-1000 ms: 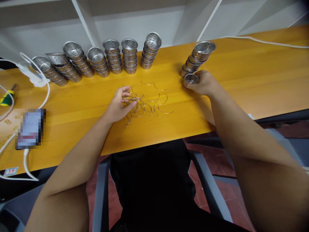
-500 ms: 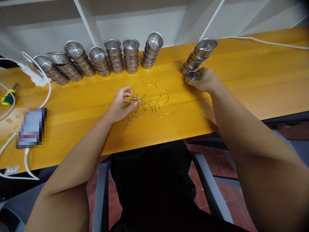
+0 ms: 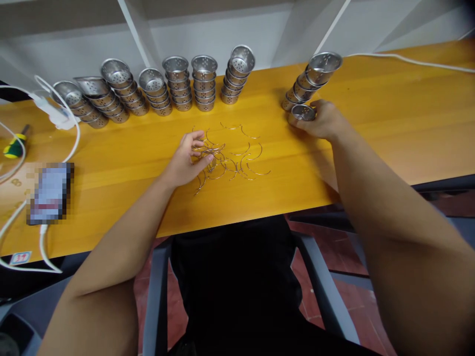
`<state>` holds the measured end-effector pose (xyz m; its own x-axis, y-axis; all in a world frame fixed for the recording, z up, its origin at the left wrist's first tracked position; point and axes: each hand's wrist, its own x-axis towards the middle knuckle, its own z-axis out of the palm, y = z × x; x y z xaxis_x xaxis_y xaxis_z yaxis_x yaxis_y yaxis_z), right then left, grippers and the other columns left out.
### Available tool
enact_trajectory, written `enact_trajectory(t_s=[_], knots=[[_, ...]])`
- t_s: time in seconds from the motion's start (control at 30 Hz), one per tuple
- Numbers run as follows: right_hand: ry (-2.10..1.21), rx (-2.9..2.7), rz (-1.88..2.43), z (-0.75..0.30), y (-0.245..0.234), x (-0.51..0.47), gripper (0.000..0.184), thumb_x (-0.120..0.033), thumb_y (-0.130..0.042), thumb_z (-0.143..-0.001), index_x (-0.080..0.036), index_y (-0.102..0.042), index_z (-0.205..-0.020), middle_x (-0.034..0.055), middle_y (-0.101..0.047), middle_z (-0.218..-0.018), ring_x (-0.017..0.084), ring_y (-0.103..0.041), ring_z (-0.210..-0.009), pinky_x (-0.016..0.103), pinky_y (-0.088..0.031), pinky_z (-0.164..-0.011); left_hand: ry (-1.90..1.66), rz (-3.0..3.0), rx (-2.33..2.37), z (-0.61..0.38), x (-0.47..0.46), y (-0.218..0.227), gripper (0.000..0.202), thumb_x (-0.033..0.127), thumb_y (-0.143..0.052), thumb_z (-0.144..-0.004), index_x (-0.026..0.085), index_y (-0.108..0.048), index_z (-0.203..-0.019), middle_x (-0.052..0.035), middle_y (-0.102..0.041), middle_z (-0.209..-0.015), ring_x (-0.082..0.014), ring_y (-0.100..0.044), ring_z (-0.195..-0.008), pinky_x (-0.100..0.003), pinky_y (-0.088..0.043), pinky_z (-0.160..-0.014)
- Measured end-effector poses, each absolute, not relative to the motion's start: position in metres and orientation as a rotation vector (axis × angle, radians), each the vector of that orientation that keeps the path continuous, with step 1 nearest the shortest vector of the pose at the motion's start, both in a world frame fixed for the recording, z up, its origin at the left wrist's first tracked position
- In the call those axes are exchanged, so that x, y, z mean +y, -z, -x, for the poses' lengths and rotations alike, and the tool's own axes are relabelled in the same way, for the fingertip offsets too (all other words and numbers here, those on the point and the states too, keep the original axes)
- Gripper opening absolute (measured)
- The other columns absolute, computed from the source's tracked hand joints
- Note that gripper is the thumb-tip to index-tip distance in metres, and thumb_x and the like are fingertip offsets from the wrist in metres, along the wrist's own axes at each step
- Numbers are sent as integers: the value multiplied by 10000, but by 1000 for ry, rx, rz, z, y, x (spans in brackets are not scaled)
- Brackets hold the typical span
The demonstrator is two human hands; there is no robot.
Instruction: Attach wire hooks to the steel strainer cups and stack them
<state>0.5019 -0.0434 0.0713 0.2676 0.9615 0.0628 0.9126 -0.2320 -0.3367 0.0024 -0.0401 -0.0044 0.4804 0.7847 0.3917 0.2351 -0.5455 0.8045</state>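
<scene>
My left hand (image 3: 185, 160) rests on a loose pile of thin curved wire handles (image 3: 232, 153) in the middle of the yellow wooden table (image 3: 371, 118), its thumb and fingers pinching one wire. My right hand (image 3: 322, 120) is closed round a small perforated steel cup (image 3: 302, 112) lying on its side at the foot of a leaning stack of the same cups (image 3: 309, 79).
Several more stacks of steel cups (image 3: 156, 89) line the table's far edge by the white wall. At the left lie a phone (image 3: 50, 193), white cables (image 3: 55, 113) and a green-and-yellow screwdriver (image 3: 13, 146). A chair armrest (image 3: 322, 291) shows below the table edge.
Both hands have stayed almost where they were. The right hand with the cup has edged slightly closer to the leaning stack; the view has shifted a little.
</scene>
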Motion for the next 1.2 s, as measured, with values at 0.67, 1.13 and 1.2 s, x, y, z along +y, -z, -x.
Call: enact_trajectory(t_s=[0.67,1.13,1.2], knots=[[-327,-1760,1836,-363,-129,-19,699,-369,-880,-1254,-402,-576,-1883,113,-477,-2050,271,-679,-1658,418,-674,-1374,-1112,-2038,876,-6,-43,-4,634,414,-910,-1098,314,-683,-1682,-150,-766,-1760,-290,-834,-1482,-426,-799,-1117],[-269,-1708,1925,-329,-118,72,178,-370,-789,-1380,-298,-655,-1474,88,-661,-1899,105,-642,-1566,236,-498,-1466,-1073,-2038,874,-5,-45,-10,611,401,-913,-1115,312,-683,-1674,-140,-761,-1731,-315,-823,-1506,-448,-792,-1129],[-278,-1734,1934,-329,-119,73,259,-390,-825,-1367,-272,-647,-1513,119,-649,-1913,111,-654,-1566,238,-500,-1468,-1070,-2045,877,-6,-46,-12,604,416,-919,-1120,308,-686,-1666,-139,-763,-1724,-311,-826,-1503,-436,-789,-1128]])
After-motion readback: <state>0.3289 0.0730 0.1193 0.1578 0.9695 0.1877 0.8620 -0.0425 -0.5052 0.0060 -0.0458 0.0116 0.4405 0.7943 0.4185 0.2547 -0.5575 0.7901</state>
